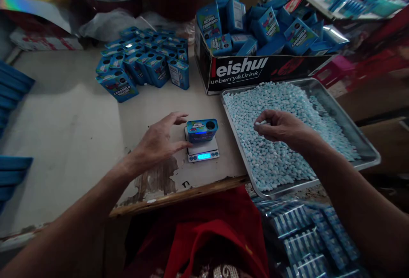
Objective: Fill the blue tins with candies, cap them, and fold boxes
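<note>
A small blue candy box (200,136) with a round dark hole in its top stands on a digital scale (203,150) with a lit blue display. My left hand (159,139) is beside the box, thumb and fingers spread apart, with nothing in its grasp. Above the metal tray (245,158), my right hand (281,128) pinches a few candies (262,123) between thumb and fingers. Beneath it, pale blue and white candies (275,163) fill much of the tray.
Several blue candy boxes (150,62) stand grouped at the back. A black carton (262,71) heaped with more boxes is behind the tray. Flat blue cartons (12,94) lie at the left edge. Wrapped blue packs (306,235) are below the tray; the table edge (182,193) runs in front.
</note>
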